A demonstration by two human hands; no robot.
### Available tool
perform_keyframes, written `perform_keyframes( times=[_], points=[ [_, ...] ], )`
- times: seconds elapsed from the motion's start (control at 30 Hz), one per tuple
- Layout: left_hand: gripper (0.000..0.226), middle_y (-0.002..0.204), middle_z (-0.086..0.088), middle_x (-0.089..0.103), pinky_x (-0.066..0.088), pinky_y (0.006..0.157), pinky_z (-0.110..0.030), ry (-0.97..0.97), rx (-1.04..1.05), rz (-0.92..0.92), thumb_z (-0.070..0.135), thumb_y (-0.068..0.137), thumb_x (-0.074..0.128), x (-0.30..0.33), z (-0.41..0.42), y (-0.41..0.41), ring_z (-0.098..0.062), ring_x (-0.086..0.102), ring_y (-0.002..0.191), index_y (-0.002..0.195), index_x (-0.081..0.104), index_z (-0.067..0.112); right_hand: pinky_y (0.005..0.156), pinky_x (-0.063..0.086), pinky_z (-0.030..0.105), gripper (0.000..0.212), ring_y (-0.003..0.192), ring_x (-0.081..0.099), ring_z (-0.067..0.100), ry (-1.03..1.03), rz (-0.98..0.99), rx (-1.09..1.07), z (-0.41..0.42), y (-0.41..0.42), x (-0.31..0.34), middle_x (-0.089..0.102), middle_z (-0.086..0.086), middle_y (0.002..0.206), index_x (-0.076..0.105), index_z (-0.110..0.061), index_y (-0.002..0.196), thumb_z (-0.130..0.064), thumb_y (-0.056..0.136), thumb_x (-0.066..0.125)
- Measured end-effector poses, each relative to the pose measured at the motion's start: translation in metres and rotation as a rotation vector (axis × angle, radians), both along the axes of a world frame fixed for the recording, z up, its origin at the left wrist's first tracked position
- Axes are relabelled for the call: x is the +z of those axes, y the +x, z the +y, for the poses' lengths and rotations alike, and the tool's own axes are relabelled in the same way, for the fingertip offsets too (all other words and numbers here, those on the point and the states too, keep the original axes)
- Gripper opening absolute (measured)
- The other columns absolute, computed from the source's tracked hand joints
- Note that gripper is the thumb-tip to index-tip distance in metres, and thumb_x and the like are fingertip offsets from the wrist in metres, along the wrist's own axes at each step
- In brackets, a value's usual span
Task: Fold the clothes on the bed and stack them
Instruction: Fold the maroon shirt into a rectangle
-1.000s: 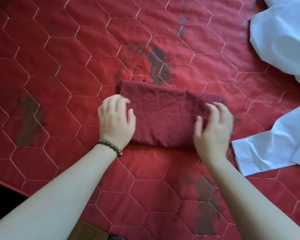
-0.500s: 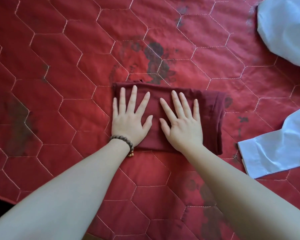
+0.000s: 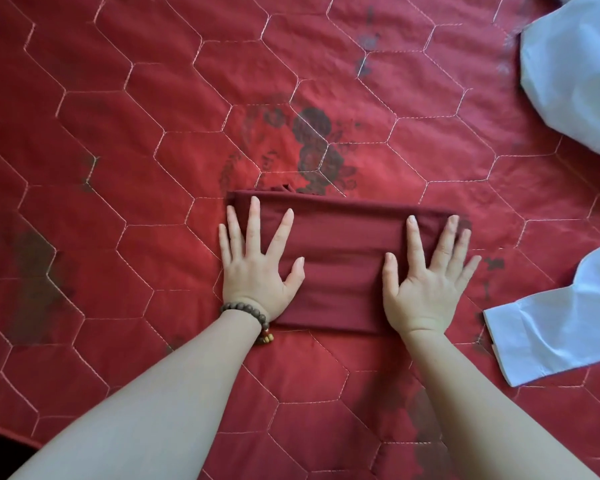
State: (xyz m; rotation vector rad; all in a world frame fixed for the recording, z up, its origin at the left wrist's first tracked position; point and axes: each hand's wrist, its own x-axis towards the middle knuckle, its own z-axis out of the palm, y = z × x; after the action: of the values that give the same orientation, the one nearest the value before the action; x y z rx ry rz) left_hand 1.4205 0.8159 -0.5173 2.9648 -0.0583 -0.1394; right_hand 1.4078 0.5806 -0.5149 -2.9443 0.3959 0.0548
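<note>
While both palms lie flat, scene reads as below;
left hand: left hand (image 3: 253, 271) pressed flat on left end of the folded maroon garment (image 3: 340, 268); fingers straight and spread apart, gripping nothing; little finger and outer edge of palm overhang onto the quilt
right hand: right hand (image 3: 426, 282) pressed flat on right end of same garment; fingers splayed, thumb pointing inward; outer fingers reach garment's right edge, slightly blurred there
garment: compact rectangle, several layers, far edge just past fingertips, near edge at the wrists; bare strip of cloth shows between the two thumbs; small tuck of fabric pokes out at far edge beyond left fingertips
bracelet: dark bead bracelet (image 3: 246, 311) on left wrist, a few reddish and pale beads hanging at its near side
quilt: red quilt (image 3: 118, 133) with hexagon stitching and dark floral print, under everything
white clothes: white sleeve cuff (image 3: 548, 337) just right of right hand, not touching it; white garment bulk (image 3: 575, 74) further off, beyond and right of right hand
</note>
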Motion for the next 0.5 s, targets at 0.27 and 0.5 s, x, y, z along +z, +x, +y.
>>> perform_keyframes(
  times=[0.27,0.5],
  points=[
    [0.058,0.149,-0.026,0.029,0.023,0.112,-0.050,-0.130,0.303,0.032,0.048,0.090,0.056,0.023,-0.002,0.005,-0.041,0.024,0.140,0.144,0.040,0.037,0.106,0.028,0.050,0.061,0.137,0.032,0.040,0.080,-0.006,-0.247,0.014,-0.006,0.022,0.029,0.025,0.152,0.042,-0.032,0.144,-0.052,0.089,0.058],
    [0.055,0.097,-0.005,0.046,0.045,0.081,-0.035,-0.339,0.302,0.226,0.041,0.089,0.062,0.044,0.005,0.004,-0.035,0.059,0.092,0.140,0.042,0.040,0.082,0.043,0.033,0.072,0.084,0.052,0.025,0.436,0.161,-0.379,0.007,-0.010,0.045,0.040,0.011,0.125,0.023,-0.052,0.145,-0.045,0.087,0.064]
  ],
)
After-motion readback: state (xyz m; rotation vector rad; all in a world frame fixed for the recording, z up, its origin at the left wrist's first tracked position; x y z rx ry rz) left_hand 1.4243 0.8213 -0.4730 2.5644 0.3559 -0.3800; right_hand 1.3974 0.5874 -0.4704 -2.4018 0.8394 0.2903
